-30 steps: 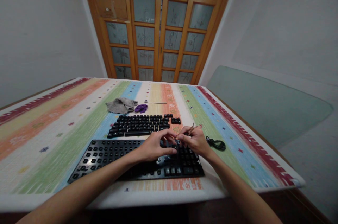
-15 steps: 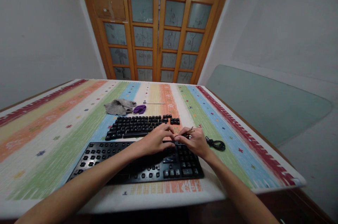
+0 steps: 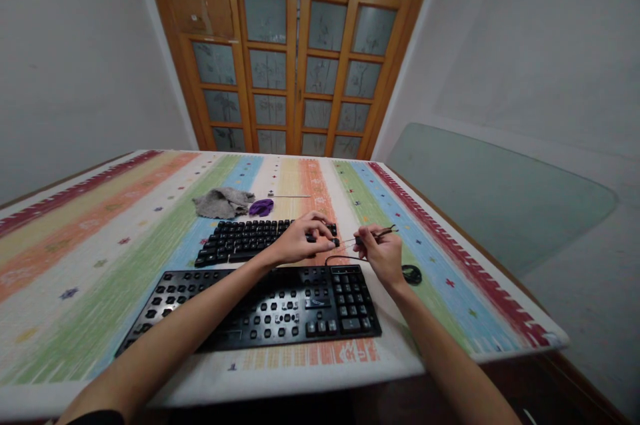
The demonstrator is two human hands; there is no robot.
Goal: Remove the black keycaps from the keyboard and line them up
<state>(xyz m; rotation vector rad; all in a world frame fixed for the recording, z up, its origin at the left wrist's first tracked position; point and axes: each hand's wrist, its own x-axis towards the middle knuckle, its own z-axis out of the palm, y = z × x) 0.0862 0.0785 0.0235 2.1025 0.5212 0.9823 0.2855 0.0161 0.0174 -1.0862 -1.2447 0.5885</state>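
Note:
My left hand (image 3: 305, 238) is closed, with a black keycap (image 3: 336, 242) pinched between thumb and finger. Facing it, my right hand (image 3: 379, 251) grips a keycap puller (image 3: 357, 240), whose thin wires point left toward the keycap. I cannot tell whether the wires touch the keycap. Both hands are raised just beyond the black keyboard (image 3: 313, 328), which lies along the near side of the table. Its left and middle parts show bare switches, while keycaps sit on the number pad. Behind it, removed keycaps (image 3: 250, 235) stand in rows, partly covered by my left hand.
A grey cloth (image 3: 220, 203), a purple cloth (image 3: 261, 207) and a thin rod (image 3: 293, 196) lie farther back. To the right is a coiled cable (image 3: 412, 274). A striped cloth covers the table (image 3: 135, 265); wooden doors (image 3: 295, 65) stand beyond it.
Both hands have lifted up and away from the keyboard's upper edge and moved apart. A keycap now shows in my left fingers, and the puller's wires have come into sight.

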